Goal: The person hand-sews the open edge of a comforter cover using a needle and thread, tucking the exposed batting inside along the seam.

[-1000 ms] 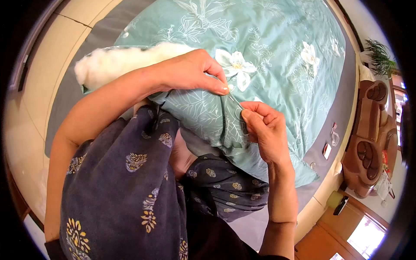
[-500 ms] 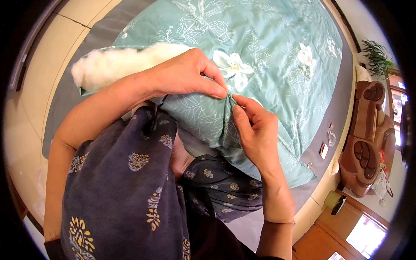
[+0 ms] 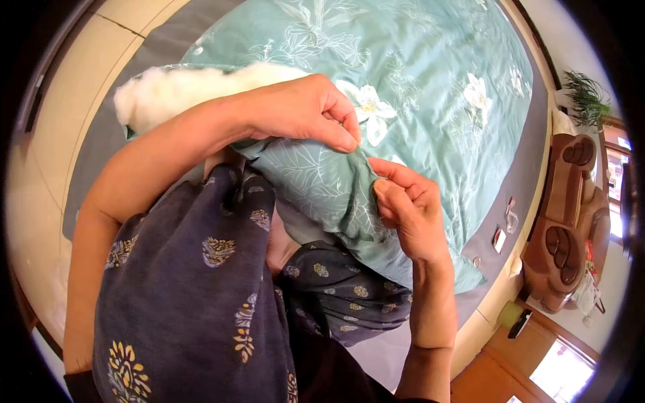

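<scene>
the green floral cover [image 3: 437, 114] lies on the grey mat [image 3: 158, 50], beyond the knees, white filling [image 3: 168, 94] bared at left. the left hand [image 3: 302, 111] and right hand [image 3: 416, 211] pinch its near edge, fingertips narrow, at 2 neighbouring spots. the cloth looks thin, soft, slightly slippery; the edge seems the surest hold, the light filling easily torn.

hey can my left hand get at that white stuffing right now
Probably yes: the white stuffing lies exposed beside the left forearm, though the left hand would likely have to let go of the green fabric first.
</scene>
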